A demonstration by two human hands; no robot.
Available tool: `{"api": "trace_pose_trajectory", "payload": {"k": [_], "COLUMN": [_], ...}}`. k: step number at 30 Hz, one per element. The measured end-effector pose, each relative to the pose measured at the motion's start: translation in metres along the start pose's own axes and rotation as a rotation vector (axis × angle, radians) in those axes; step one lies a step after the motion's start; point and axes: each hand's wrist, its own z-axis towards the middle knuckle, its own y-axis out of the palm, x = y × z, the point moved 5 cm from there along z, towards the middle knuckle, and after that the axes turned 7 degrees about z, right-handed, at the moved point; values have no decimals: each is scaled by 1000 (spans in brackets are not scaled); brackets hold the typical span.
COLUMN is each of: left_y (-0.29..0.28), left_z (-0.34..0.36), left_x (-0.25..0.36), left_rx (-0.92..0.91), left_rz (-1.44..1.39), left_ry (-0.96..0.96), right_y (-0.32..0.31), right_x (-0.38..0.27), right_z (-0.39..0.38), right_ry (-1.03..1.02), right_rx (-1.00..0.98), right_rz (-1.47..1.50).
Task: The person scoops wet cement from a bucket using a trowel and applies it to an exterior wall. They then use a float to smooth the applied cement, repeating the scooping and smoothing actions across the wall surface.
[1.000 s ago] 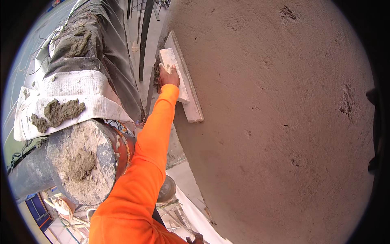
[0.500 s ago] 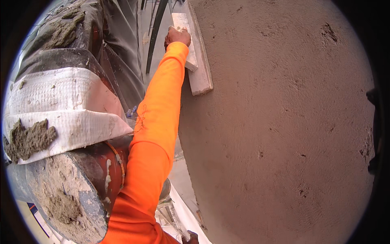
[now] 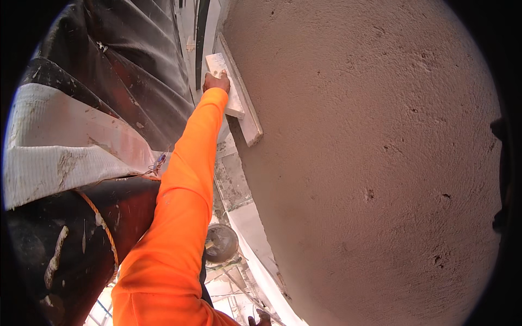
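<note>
My left hand, at the end of a long orange sleeve, is closed round the pale upper block of a long, flat plastering float. The float lies slanted along the left edge of a wide brown-grey plastered surface. That surface is rough, with small pits and fine drag marks, and looks smoother along its left margin. Only part of my right hand shows at the lower edge, thumb and fingers apart, with nothing visible in it; the rest is cut off.
Left of my arm hang dark plastic sheeting and a folded white woven sheet. Below them is a black rounded form bound with orange rope. A round dark bucket stands far below, beside thin poles.
My left hand and the float have shifted left and nearer to me in the picture. The view has moved too: mortar lumps and a mortar-covered round end at left are out of sight.
</note>
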Motion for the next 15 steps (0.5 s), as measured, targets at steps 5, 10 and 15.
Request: {"api": "trace_pose_trajectory", "payload": {"k": [5,10,15], "left_y": [28,16,-13], "left_z": [-86,-203,-261], "left_x": [-84,-129,-102], "left_rx": [-52,-168,-117], "left_rz": [-25,-63,-219], "left_ry": [-19,-90,54], "right_y": [13,31,41], "right_x": [9,0,-2], "right_z": [-21,-40,-55], "right_ry": [59,54,107], "right_rx": [-24,20,17], "right_rz": [-16,42,67]}}
